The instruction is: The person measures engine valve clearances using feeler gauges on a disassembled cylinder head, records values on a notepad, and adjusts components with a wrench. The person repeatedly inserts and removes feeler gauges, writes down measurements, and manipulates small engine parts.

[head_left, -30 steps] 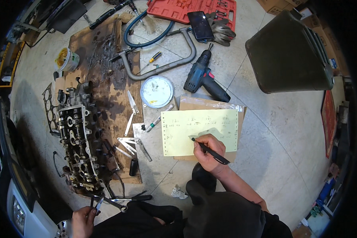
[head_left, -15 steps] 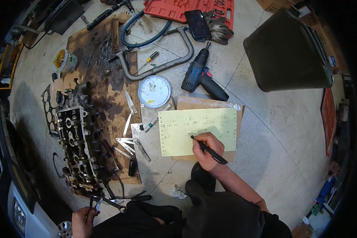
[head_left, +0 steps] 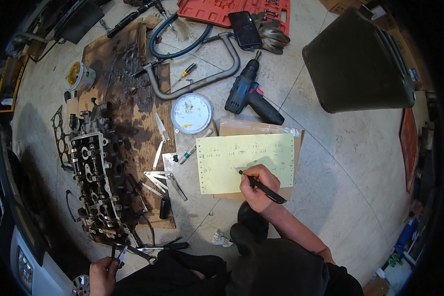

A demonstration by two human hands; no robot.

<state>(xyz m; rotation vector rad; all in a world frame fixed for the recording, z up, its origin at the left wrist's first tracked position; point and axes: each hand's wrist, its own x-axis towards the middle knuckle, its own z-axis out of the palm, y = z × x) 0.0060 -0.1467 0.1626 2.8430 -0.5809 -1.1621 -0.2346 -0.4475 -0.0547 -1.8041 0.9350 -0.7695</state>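
Observation:
My right hand is closed around a black pen, its tip at a yellow-green sheet of paper with punched side edges and rows of handwriting. Cardboard lies under the sheet. At the lower left, my left hand pinches a feeler gauge with a thin metal blade sticking up. Just beyond that hand is an engine cylinder head with its camshafts exposed. A ring spanner lies beside the gauge. More fanned feeler blades rest between the cylinder head and the paper.
An oil-stained wooden board lies under the cylinder head. Beyond the paper are a cordless drill, a round white lid, a bent grey valve spring clamp and a screwdriver. A dark bin stands far right.
My right hand and the pen have shifted slightly to the right across the sheet. My left hand keeps its place with the feeler gauge.

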